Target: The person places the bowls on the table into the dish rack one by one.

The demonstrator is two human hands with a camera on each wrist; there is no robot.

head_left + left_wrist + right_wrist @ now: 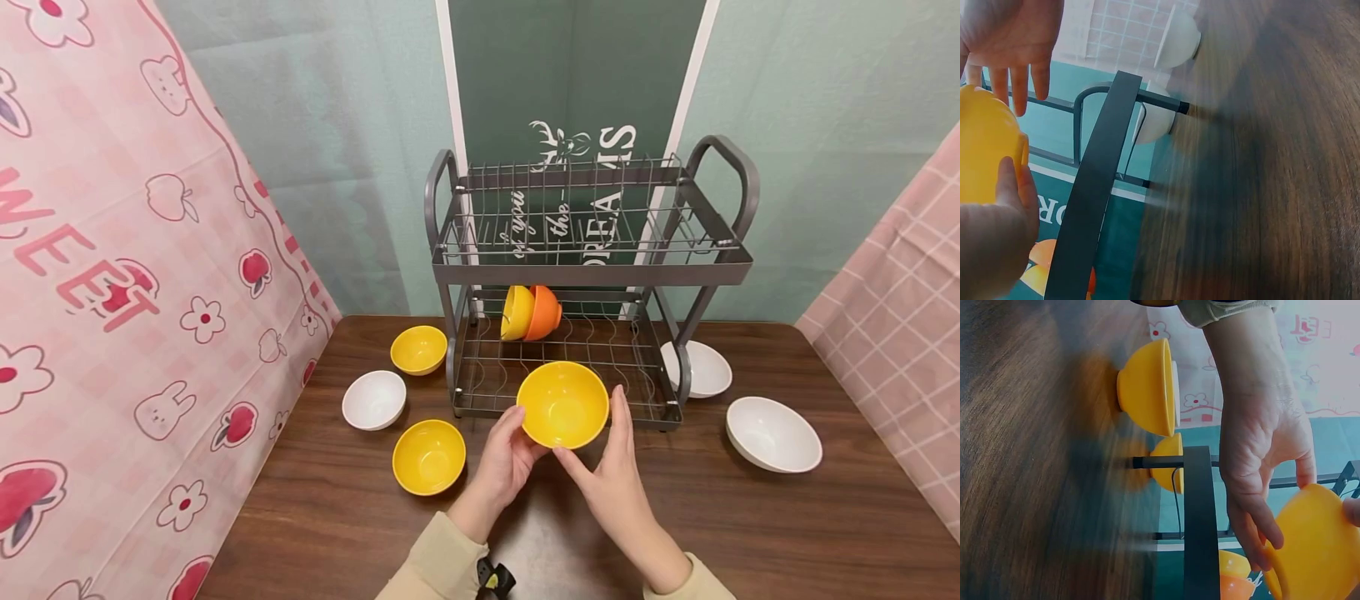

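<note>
A yellow bowl (pixel 564 406) is held up in front of the rack, its inside facing the head camera. My left hand (pixel 504 467) grips it at the left, thumb by the rim and fingers behind. On the other side is my right hand (pixel 617 492), its thumb touching the near rim; in the left wrist view this hand (pixel 1013 34) shows straight fingers. A grey two-tier dish rack (pixel 592 273) stands behind. On its lower tier a yellow bowl (pixel 515 314) and an orange bowl (pixel 544 313) lean on edge, nested together.
Left of the rack sit a yellow bowl (pixel 418 350), a white bowl (pixel 374 401) and another yellow bowl (pixel 429 457). Two white bowls, one farther back (pixel 703 369) and one nearer (pixel 774 435), are at the right on the wooden table (pixel 847 533).
</note>
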